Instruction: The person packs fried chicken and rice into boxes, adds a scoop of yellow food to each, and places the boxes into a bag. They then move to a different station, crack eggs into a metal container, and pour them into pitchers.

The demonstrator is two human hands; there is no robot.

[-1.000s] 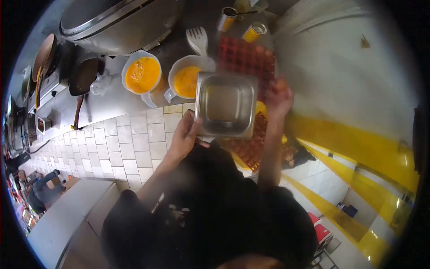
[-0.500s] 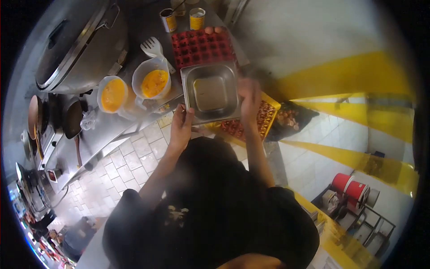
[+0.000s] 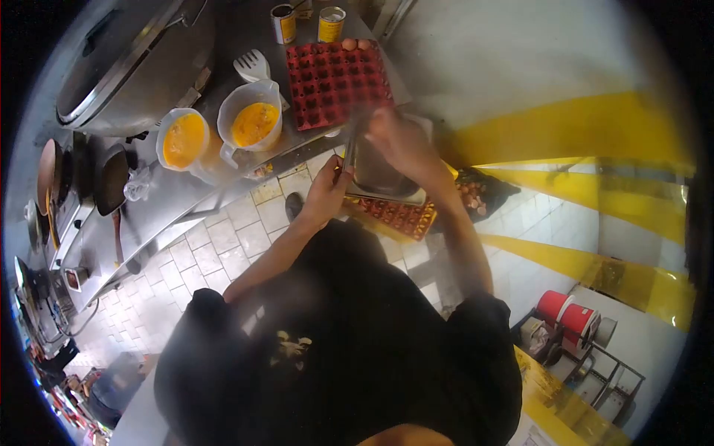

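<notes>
A rectangular steel food pan (image 3: 383,178) is held tilted in front of my body, just off the counter's near edge. My left hand (image 3: 327,195) grips its left rim, thumb on the near side. Over the pan's opening, my right hand (image 3: 401,145) is bent downward; motion blurs its fingers, so I cannot make out whether they hold anything. Beyond the pan lies a red egg tray (image 3: 335,85) with two brown eggs (image 3: 355,44) in its far corner. To the left stand two plastic jugs of beaten egg, the nearer one a measuring jug (image 3: 255,123) and the other a jug (image 3: 182,141).
A white slotted spatula (image 3: 251,65), two opened cans (image 3: 331,24) and a large steel pot (image 3: 141,67) share the counter. Frying pans (image 3: 111,189) sit at left. Below are a yellow crate (image 3: 401,230) with egg trays and a black bag of eggshells (image 3: 476,197).
The pan has moved right, away from the egg tray, and tilted. My right hand has shifted from the pan's right rim to over its opening. My left hand stays on the left rim.
</notes>
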